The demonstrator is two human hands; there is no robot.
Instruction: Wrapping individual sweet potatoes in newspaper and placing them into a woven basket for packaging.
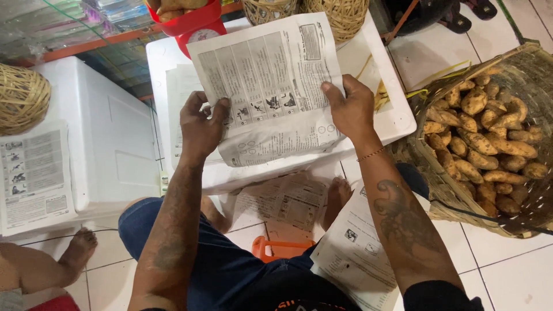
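You are sitting low over a white tiled floor point(507, 270), knees apart, facing a white foam box point(397, 118) whose lid serves as your tabletop. Your left hand point(200, 128) pinches the lower left edge of a printed newspaper sheet point(271, 86), thumb on top and fingers point(193, 103) curled under it, so that hand is clenched on the paper. Your right hand point(351, 109) rests on the sheet's right edge with the fingers point(334, 92) spread flat on top and the thumb seemingly tucked around the margin, holding it as well. The sheet lies over the box lid, tilted slightly, its lower corner hanging past the front rim. More paper sheets point(178, 92) lie beneath it on the lid. Behind the sheet stands a red weighing scale point(193, 26) with tubers in its pan. To your right, a large woven basket point(518, 69) leans on the floor, filled with pale brown sweet potatoes point(484, 144). A second white foam box point(109, 138) stands to your left, with another printed sheet point(31, 173) draped on its near corner and a ball of rattan twine point(20, 98) on top. More newspaper point(351, 253) lies on the floor by your right thigh, and an orange plastic stool point(279, 249) shows between your legs. Another person's bare foot point(78, 245) sits at lower left.
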